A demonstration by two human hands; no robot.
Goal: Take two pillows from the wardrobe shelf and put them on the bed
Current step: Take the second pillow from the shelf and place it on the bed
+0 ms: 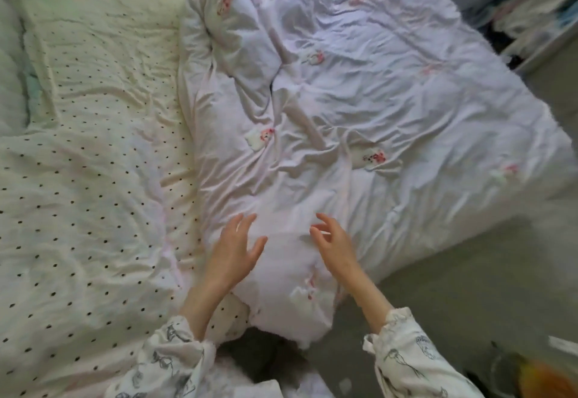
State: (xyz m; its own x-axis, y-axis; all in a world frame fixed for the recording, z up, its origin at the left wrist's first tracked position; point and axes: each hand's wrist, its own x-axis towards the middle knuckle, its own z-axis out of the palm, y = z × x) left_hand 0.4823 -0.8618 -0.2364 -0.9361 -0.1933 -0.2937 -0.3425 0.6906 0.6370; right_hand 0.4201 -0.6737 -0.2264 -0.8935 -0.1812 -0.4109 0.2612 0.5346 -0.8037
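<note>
No pillows show on the bed (93, 147), only a pale quilt (359, 100); shelves (531, 22) stand at the far right. The left hand (234, 250) and right hand (334, 244) hover spread and empty. Fetching likely comes next, calling for a turn toward the shelves.

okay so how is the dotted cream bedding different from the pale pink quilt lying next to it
The cream bedding with small dark dots covers the left of the bed; the pale pink quilt with scattered pink-and-white motifs covers the right. The cream one lies fairly flat; the pink one is more crumpled, bunched at its far left corner. Both open hands, left hand and right hand, are over the pink quilt, not the cream. Both are soft and wrinkled.
</note>
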